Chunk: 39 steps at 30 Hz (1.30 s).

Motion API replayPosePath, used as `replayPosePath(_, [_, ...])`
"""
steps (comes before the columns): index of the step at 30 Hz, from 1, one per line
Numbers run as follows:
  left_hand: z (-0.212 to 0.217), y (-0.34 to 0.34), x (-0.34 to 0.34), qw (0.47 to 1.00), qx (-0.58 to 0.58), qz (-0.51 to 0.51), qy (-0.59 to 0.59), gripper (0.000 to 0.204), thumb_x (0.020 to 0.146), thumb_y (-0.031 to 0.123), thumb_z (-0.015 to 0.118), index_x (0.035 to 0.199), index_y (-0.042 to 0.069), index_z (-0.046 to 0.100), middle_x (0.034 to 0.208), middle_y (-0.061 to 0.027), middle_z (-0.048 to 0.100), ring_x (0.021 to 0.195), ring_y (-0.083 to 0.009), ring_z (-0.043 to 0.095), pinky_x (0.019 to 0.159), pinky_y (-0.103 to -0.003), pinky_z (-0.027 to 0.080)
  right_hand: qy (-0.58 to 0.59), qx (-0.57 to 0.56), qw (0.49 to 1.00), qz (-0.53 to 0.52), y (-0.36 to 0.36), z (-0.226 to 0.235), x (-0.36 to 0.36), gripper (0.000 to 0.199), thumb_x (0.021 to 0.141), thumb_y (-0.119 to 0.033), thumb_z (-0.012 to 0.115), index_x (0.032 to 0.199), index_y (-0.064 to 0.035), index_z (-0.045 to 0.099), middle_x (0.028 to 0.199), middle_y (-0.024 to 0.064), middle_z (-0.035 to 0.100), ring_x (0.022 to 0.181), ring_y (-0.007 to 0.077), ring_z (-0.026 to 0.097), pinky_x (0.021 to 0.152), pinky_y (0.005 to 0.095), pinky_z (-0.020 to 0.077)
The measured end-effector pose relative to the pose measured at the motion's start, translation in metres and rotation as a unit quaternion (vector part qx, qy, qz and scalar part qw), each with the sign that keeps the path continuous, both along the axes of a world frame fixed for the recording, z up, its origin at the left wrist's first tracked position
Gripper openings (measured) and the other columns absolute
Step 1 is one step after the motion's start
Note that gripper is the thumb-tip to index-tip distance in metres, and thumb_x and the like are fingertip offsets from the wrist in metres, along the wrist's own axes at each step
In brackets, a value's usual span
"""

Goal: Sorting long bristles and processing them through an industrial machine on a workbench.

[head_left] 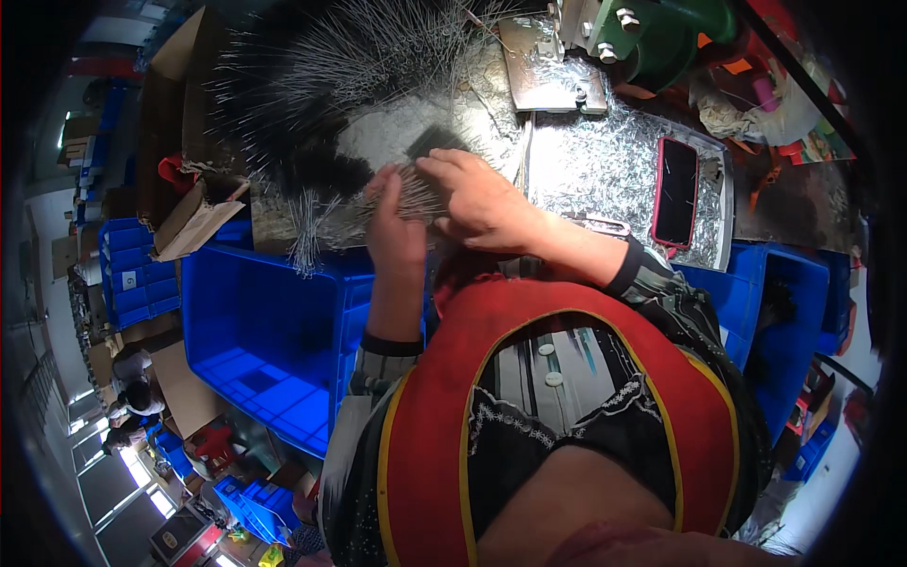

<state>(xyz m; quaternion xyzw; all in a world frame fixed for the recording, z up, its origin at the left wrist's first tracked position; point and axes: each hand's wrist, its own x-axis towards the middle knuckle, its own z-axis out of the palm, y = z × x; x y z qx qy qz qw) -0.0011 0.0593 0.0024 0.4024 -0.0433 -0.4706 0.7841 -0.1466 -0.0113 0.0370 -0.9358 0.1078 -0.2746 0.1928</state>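
My left hand [395, 227] is upright beside a small bundle of thin metal wires [419, 196], its fingers closed against the left side. From the other side my right hand [482, 201] curls over the same bundle, fingertips near its dark far end. The bundle lies between both hands, over the near part of the worktable. Beyond them spreads a large heap of thin, shiny wires [378, 47] with dark parts among them. A smaller clump of wires [307, 231] hangs over the table's near edge, left of my left hand.
A metal tray [586, 161] strewn with shiny bits holds a red-cased phone [675, 194]. Behind it stands a green machine [675, 42] with a steel plate [543, 76]. Blue bins [265, 331] flank me below the table; an open cardboard box [194, 123] is at left.
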Motion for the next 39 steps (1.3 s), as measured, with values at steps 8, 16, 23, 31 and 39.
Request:
replayPosePath(8, [0.111, -0.028, 0.006, 0.911, 0.069, -0.101, -0.394, 0.015, 0.077, 0.006, 0.055, 0.090, 0.000, 0.059, 0.086, -0.0058, 0.059, 0.086, -0.0136, 0.054, 0.076, -0.024, 0.043, -0.230, 0.104, 0.967, -0.011, -0.010, 0.025, -0.032, 0.039, 0.066, 0.005, 0.064, 0.069, -0.0043, 0.026, 0.103, 0.0208, 0.054, 0.086, 0.0326, 0.054, 0.072, 0.0379, 0.0434])
replayPosePath(16, [0.085, -0.073, 0.014, 0.713, 0.044, -0.419, -0.560, 0.018, 0.065, 0.009, 0.065, 0.082, 0.003, 0.062, 0.068, -0.0007, 0.057, 0.065, -0.0087, 0.052, 0.061, -0.023, 0.042, -0.168, 0.207, 0.945, -0.190, -0.021, 0.030, -0.111, 0.020, 0.073, 0.004, 0.058, 0.092, -0.0002, 0.059, 0.086, 0.0068, 0.059, 0.076, 0.0098, 0.053, 0.066, 0.0217, 0.0428])
replayPosePath(23, [0.103, -0.089, 0.011, 0.926, 0.011, -0.306, -0.222, 0.032, 0.070, -0.005, 0.053, 0.103, -0.005, 0.050, 0.089, -0.0152, 0.059, 0.079, -0.0193, 0.058, 0.074, -0.028, 0.048, -0.157, 0.295, 0.795, -0.507, -0.033, 0.028, -0.224, 0.020, 0.077, -0.015, 0.060, 0.092, -0.0024, 0.059, 0.084, 0.0071, 0.062, 0.075, 0.0104, 0.057, 0.067, 0.0238, 0.0452])
replayPosePath(31, [0.035, -0.138, -0.030, 0.964, -0.014, -0.266, 0.012, 0.022, 0.074, -0.004, 0.056, 0.095, -0.003, 0.054, 0.088, -0.0131, 0.060, 0.079, -0.0204, 0.059, 0.074, -0.028, 0.050, -0.267, 0.256, 0.779, -0.506, -0.074, 0.064, -0.232, 0.029, 0.075, -0.017, 0.066, 0.093, 0.0045, 0.057, 0.086, 0.0085, 0.062, 0.076, 0.0103, 0.057, 0.070, 0.0230, 0.0435])
replayPosePath(39, [0.022, -0.157, -0.045, 0.985, 0.038, -0.166, -0.023, 0.021, 0.070, -0.005, 0.060, 0.090, -0.003, 0.056, 0.081, -0.0128, 0.061, 0.071, -0.0212, 0.061, 0.065, -0.030, 0.052, -0.437, 0.255, 0.820, -0.269, -0.122, 0.036, -0.234, 0.011, 0.074, -0.004, 0.059, 0.064, 0.0015, 0.057, 0.058, 0.0067, 0.056, 0.059, 0.0152, 0.055, 0.066, 0.0287, 0.0460])
